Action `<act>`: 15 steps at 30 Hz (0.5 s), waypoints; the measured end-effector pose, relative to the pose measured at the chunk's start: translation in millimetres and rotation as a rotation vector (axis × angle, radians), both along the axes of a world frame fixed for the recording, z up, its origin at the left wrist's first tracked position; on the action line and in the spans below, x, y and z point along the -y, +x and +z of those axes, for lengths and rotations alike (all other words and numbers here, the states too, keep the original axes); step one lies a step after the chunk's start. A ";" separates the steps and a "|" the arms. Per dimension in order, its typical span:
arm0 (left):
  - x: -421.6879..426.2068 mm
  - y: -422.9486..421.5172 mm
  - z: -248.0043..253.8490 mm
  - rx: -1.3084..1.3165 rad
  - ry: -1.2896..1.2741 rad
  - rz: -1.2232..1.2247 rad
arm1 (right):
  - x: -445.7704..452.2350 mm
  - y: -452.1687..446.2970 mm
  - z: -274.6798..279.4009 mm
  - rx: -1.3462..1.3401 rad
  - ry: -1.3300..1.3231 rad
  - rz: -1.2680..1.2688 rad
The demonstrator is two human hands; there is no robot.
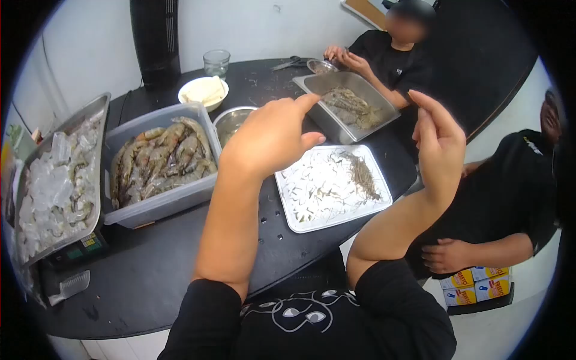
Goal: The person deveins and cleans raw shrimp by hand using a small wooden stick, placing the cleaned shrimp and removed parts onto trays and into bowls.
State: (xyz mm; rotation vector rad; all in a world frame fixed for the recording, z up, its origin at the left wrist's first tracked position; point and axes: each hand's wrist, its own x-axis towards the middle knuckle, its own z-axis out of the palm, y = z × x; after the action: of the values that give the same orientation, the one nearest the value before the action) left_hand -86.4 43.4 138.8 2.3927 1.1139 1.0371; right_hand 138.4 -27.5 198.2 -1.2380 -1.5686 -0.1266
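Note:
My left hand (264,137) is raised above the table, palm down. Its thumb and index finger are stretched out and apart, with nothing between them. Opposite it, my right hand (440,135) is held up with its fingers loosely bent and no object visible in it. Below and between the hands lies a white tray (293,223) with many small pale pieces and a brown heap of thin strands (362,177). Behind it stands a metal pan (346,133) of shrimp (348,105). A steel bowl (223,123) is partly hidden by my left hand.
Left are a plastic tub (162,210) of large shrimp (159,159) and a metal tray (99,180) with ice and shrimp. A white bowl (204,107), a glass (216,63) and scissors (292,63) stand farther back. One person (390,66) works across the table; another (498,198) is at right.

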 end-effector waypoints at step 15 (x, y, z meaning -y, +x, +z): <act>-24.8 10.7 -13.6 -0.060 0.074 0.152 | -27.2 86.4 -31.0 -0.083 0.049 -0.086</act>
State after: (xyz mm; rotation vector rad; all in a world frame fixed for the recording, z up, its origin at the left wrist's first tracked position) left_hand -75.8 68.2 125.3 2.4430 1.3177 1.0779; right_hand 224.7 -0.3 167.2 -1.2568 -1.4333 -0.1660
